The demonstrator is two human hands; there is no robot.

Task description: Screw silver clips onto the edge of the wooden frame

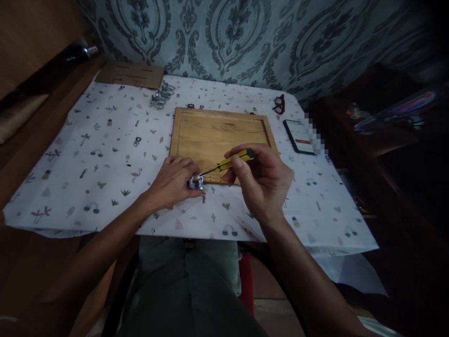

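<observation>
A wooden panel (pixel 213 133) with a raised frame lies flat on the table. At its near left corner, my left hand (pixel 178 178) is closed around a small metal hinge (pixel 200 181), pressing it at the panel's edge. My right hand (pixel 263 180) grips a yellow and black screwdriver (pixel 229 161) between thumb and fingers. The screwdriver slants down to the left, and its tip meets the hinge; whether it sits in a screw is too small to tell. Small dark holes run along the panel's near edge.
Several metal hinges (pixel 162 96) are heaped beside a flat cardboard piece (pixel 129 76) at the back left. A phone (pixel 300 136) and folded glasses (pixel 279 104) lie right of the panel. A printed white cloth (pixel 105 178) covers the table, and a patterned wall (pixel 231 42) stands behind.
</observation>
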